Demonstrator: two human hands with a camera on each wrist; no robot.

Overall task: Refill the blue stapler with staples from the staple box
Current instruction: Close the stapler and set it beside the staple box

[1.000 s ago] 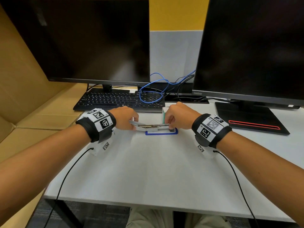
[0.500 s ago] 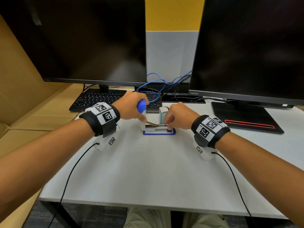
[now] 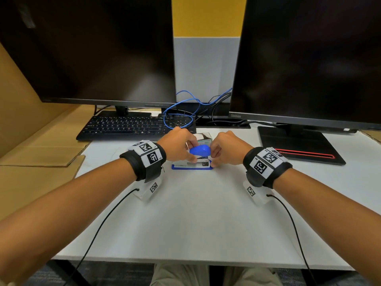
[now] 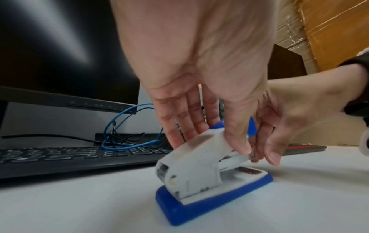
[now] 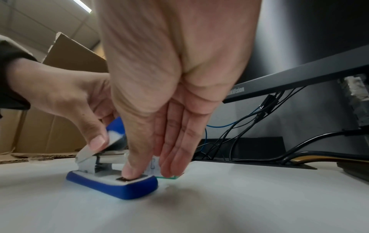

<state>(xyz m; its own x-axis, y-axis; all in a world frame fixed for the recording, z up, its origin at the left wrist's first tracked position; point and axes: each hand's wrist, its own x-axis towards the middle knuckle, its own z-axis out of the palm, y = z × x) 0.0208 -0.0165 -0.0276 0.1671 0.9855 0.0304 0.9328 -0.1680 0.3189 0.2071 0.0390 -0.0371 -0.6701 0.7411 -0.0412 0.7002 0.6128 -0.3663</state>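
The blue stapler (image 3: 192,167) stands on the white table (image 3: 195,213) between my hands. Its white and blue cover (image 3: 200,150) is tilted down over the metal magazine, a small gap left at the front. My left hand (image 3: 181,147) pinches the cover (image 4: 199,151) between thumb and fingers. My right hand (image 3: 224,149) has its thumb (image 5: 129,170) pressed on the front of the blue base (image 5: 119,187), its other fingers straight down behind it. The small staple box (image 3: 204,137) stands just behind the stapler, its green bottom edge (image 5: 169,177) showing past my fingers.
A black keyboard (image 3: 134,126) lies behind to the left, with a looped blue cable (image 3: 179,116) beside it. Two dark monitors (image 3: 92,48) (image 3: 309,58) stand at the back. A black stand base with a red line (image 3: 299,145) sits to the right. Cardboard (image 3: 31,157) borders the left.
My left hand has swung the stapler's cover from laid back flat, through upright, down over the magazine. My right hand has stayed at the stapler's front end.
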